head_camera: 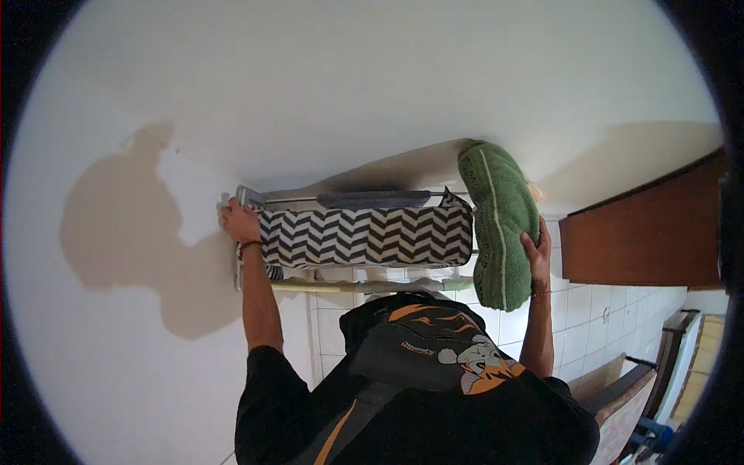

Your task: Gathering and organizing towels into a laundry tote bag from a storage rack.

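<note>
A wall-side drying rack with metal rails stretches left to right before me. Over its middle hangs a black-and-white zigzag cloth, with a folded grey-blue cloth on the rail behind. My left hand grips the rack's pale end piece at the left. At the opposite end a thick green towel with a light stripe lies across the rack. My right hand holds this towel by its right side, thumb on top. Part of the rack is hidden beneath the cloths.
Nearer my body, pale and yellowish cloths hang along a front rail. A plain wall rises behind the rack. To the right is a brown wooden panel; white floor tiles extend below, with furniture at the lower right.
</note>
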Demonstrator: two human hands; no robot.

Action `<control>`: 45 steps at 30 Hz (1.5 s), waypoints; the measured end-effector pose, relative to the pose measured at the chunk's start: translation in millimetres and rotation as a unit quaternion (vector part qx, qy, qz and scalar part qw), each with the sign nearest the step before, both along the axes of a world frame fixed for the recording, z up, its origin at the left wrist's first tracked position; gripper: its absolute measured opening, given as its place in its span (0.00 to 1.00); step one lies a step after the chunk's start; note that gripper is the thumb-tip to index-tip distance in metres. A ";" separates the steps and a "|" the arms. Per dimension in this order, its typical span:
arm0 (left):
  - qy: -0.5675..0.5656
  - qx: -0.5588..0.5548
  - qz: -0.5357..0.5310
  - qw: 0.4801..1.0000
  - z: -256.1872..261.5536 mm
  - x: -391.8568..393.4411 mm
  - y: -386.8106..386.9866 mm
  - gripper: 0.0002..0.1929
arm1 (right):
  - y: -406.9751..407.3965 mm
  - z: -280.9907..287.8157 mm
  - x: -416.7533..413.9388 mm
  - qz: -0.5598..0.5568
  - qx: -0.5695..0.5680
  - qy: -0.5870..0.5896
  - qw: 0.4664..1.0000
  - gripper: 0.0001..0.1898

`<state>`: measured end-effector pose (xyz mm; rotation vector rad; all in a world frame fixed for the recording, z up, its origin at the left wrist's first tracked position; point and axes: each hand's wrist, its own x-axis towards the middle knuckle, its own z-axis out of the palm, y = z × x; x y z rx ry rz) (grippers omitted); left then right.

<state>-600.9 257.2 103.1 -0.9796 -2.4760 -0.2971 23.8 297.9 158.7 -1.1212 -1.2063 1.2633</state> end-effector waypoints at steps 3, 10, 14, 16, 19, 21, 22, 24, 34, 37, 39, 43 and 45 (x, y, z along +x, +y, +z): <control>-0.074 0.076 -0.221 0.970 12.0 89.6 27.0 0.08 | -0.3 -10.6 1.9 -0.023 0.001 -0.015 1.000 0.29; -0.280 -0.181 -0.467 0.819 34.5 371.0 39.9 0.19 | -1.6 -4.4 -0.9 -0.020 -0.004 0.056 0.998 0.28; -0.212 -0.244 -0.472 0.820 9.6 422.6 57.0 0.14 | -5.6 5.9 -10.6 -0.034 -0.030 0.150 0.988 0.27; -0.186 -0.254 -0.477 0.820 -14.7 429.2 63.9 0.12 | -3.0 3.6 -3.9 -0.033 -0.019 0.150 0.988 0.26; -0.125 -0.223 -0.487 0.835 -40.9 428.0 64.9 0.05 | -2.5 3.6 0.1 -0.036 -0.015 0.154 0.987 0.26; -0.056 -0.180 -0.484 0.855 -45.3 428.1 66.9 0.02 | -1.0 -0.3 4.4 -0.019 -0.009 0.154 0.988 0.26; -0.098 -0.208 -0.480 0.847 -42.1 427.5 71.8 0.03 | -0.9 -3.2 5.9 -0.022 -0.008 0.156 0.987 0.26; -0.133 -0.216 -0.483 0.838 -32.2 420.2 79.5 0.03 | -0.7 -9.7 7.5 -0.038 -0.014 0.156 0.987 0.27; -0.224 -0.268 -0.514 0.784 35.1 406.0 130.8 0.12 | -5.2 -4.3 3.6 -0.017 -0.008 0.200 0.980 0.28; -0.158 -0.138 -0.568 0.796 -13.0 398.2 122.3 0.17 | -2.8 -2.9 2.5 -0.013 0.007 0.189 0.982 0.28; -0.272 -0.231 -0.564 0.745 -42.9 386.0 130.9 0.21 | -3.0 2.4 -3.5 -0.007 0.007 0.187 0.982 0.28; -0.310 -0.275 -0.604 0.681 -58.7 379.7 126.7 0.26 | -6.1 2.3 -2.9 -0.004 0.000 0.177 0.984 0.30; -0.316 -0.274 -0.589 0.691 -58.0 372.8 121.6 0.28 | -6.1 0.7 -4.8 -0.017 -0.012 0.186 0.982 0.29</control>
